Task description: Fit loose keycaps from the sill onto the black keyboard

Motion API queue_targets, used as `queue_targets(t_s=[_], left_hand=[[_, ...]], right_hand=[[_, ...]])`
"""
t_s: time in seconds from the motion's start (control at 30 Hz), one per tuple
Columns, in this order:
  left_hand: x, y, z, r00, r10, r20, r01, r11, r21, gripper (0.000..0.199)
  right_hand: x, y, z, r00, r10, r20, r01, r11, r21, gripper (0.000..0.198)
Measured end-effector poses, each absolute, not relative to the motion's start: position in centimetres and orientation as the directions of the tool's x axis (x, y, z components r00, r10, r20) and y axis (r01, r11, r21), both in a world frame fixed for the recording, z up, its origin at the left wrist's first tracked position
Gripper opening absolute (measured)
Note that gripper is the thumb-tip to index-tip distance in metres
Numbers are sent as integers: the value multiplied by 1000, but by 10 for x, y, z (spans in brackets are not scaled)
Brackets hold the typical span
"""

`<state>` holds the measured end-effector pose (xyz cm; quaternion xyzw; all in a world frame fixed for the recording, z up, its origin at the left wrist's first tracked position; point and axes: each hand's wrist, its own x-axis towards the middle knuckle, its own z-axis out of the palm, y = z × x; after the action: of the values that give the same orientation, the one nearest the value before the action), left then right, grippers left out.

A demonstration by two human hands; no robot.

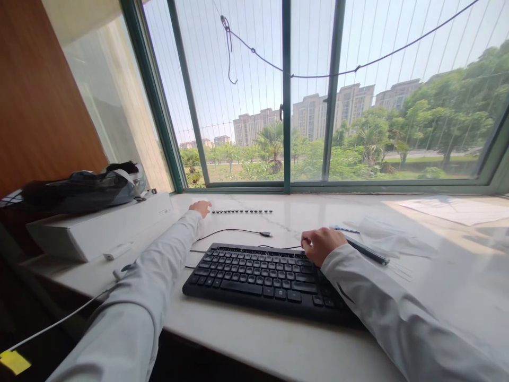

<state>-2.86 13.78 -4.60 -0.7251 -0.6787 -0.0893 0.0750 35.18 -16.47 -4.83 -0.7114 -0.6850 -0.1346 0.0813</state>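
Note:
A black keyboard (254,276) lies on the white counter, its far row showing what look like bare key sockets. Above its far right part is my right hand (323,246), fingers curled into a pinch; whatever they hold is hidden. My left hand (201,208) reaches far out beside the left end of a line of small black keycaps (242,211). Its fingers are bent together and point right and down, and I cannot make out anything between them. Between the keycaps and the keyboard runs a black cable with a USB plug (265,234).
Right of my right hand lie a blue-tipped thin tool (345,229), a dark stick-like object (368,251) and clear plastic wrapping (382,236). At the left stands a white box (99,225) with a dark bag (83,188) on top. A window frame (286,106) borders the counter's back.

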Motion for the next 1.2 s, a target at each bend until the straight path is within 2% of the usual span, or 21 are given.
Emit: queue_targets(t_s=[0.13,0.4,0.63,0.8,0.93,1.03,1.2], left_hand=[[-22,158,-53,134,964,229,991,-128,-43,47],[-19,167,-55,84,972,220,995,-72,-65,19],[-12,139,-19,61,943,327,998,-56,-24,25],[10,84,8,212,886,412,970,-244,24,27],[36,16,10,452,667,592,790,-608,80,25],[52,-23,4,563,602,567,687,-721,83,24],[61,-40,-9,654,521,548,589,-806,63,21]], right_hand=[[353,-165,-47,35,962,271,996,-57,75,31],[352,-163,-47,24,967,254,997,-40,59,30],[350,-164,-44,32,967,255,996,-51,69,31],[348,-167,-42,19,965,262,996,-40,75,31],[346,-168,-42,22,962,272,997,-42,68,32],[344,-169,-41,16,965,261,998,-33,59,32],[342,-169,-40,21,961,274,997,-41,64,33]])
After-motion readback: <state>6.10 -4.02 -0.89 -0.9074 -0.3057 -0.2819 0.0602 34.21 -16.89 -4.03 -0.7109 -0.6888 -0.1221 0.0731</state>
